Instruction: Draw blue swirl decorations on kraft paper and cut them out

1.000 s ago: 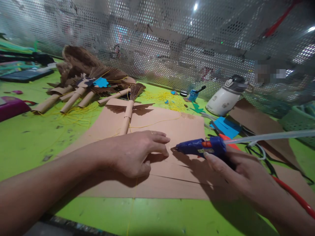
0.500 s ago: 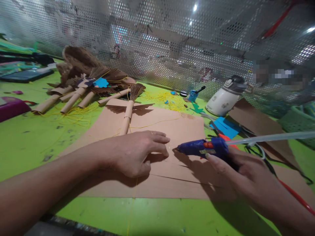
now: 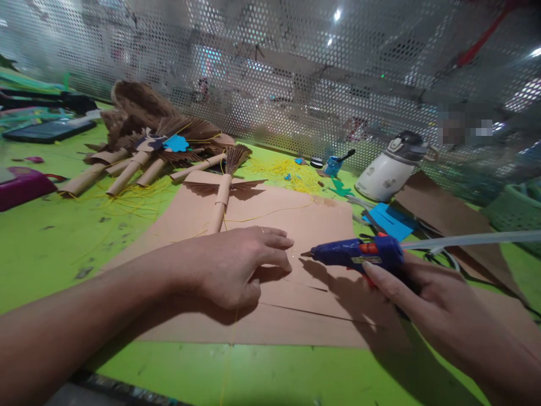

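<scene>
The right hand has its fingers around a dark-blue plastic glue gun, at three o'clock from the left hand. Fingers loosely spread, the left hand rests on a flat tan paper sheet.

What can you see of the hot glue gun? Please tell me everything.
The hot glue gun has a dark-blue body, plastic by its look, with orange-red parts, a small pale label and a tapered nozzle. A long translucent glue stick sticks out of its rear. The right hand grips it, thumb along the side, mostly hiding the handle. It is held roughly level over the brown paper sheet, nozzle toward the left hand; whether the tip touches the sheet is unclear.
</scene>
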The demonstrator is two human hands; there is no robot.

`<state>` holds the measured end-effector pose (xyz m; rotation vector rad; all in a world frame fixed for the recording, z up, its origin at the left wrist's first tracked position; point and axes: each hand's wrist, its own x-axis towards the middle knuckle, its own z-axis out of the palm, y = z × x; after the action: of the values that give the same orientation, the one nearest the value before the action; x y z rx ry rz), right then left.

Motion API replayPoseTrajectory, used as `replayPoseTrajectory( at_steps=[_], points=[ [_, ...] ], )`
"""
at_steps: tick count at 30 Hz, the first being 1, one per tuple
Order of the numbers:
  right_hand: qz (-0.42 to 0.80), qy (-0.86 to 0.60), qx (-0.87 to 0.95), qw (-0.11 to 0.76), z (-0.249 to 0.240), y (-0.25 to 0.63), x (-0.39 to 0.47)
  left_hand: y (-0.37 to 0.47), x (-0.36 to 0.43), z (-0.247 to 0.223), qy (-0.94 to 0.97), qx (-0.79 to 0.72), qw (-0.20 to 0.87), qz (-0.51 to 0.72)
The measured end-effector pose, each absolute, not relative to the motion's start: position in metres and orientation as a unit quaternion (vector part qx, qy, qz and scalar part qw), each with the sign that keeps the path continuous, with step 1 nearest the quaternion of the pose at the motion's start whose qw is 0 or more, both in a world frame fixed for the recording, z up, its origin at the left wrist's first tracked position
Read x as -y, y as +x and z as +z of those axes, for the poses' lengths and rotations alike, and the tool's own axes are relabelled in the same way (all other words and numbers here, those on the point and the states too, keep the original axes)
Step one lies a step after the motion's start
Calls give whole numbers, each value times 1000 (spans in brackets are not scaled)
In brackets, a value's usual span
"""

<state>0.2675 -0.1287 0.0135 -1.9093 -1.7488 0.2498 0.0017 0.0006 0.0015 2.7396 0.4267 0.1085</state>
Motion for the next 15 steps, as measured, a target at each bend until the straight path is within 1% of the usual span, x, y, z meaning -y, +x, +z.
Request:
replayPoseTrajectory(
  at_steps=[5, 12, 15],
  points=[
    [125, -692, 655, 277, 20, 268, 126, 2, 0, 2, 970, -150, 184, 40],
    [172, -697, 646, 259, 13, 272, 127, 2, 0, 4, 971, -153, 180, 32],
    [188, -696, 638, 271, 10, 267, 129, 2, -1, 3, 972, -148, 178, 32]
  ],
)
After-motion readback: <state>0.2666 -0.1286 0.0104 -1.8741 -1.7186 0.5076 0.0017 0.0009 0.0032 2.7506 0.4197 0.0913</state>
